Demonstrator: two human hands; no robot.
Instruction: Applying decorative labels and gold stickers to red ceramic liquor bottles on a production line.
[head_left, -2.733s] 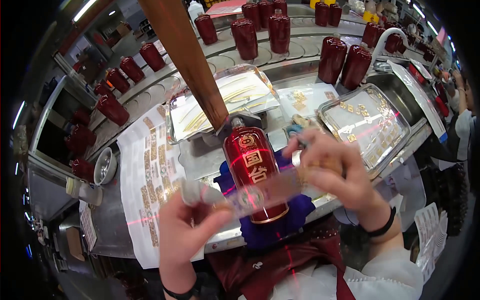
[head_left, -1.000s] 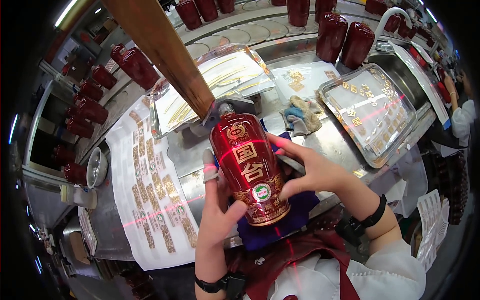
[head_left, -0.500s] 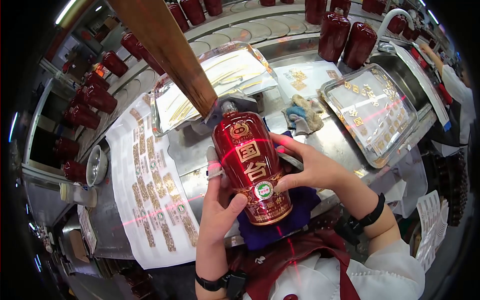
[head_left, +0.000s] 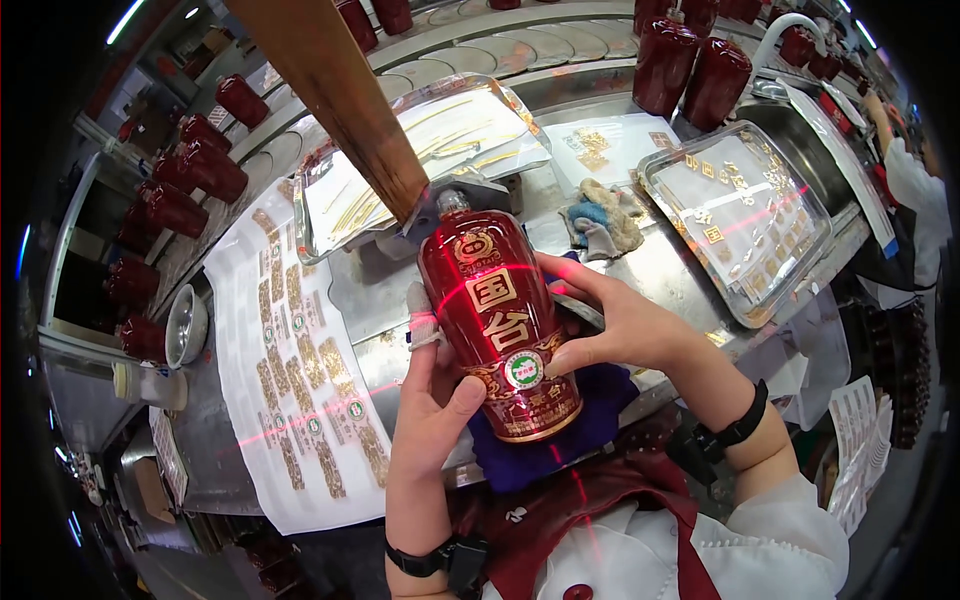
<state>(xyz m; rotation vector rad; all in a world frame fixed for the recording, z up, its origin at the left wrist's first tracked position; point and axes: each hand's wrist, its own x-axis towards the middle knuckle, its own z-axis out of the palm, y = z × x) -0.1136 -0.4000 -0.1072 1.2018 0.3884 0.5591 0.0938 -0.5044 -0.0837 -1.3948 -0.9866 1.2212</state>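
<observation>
Both hands were on it! The left hand [head_left: 432,415] clasped the left flank of the glossy dark-red bottle [head_left: 487,345], while the right hand [head_left: 625,325] gripped the other side, thumb close by the round green-and-white emblem [head_left: 524,370]. The bottle lay tilted at center frame, its base over a purple cloth [head_left: 603,400]. Just above right, a blue-and-beige rag [head_left: 602,218]; farther right, a tray of gold decals [head_left: 748,318]. Lower left stretched a white decal sheet [head_left: 320,515]; upper center, a wooden post [head_left: 340,100] slanted before a tray of gold strips [head_left: 524,115].
</observation>
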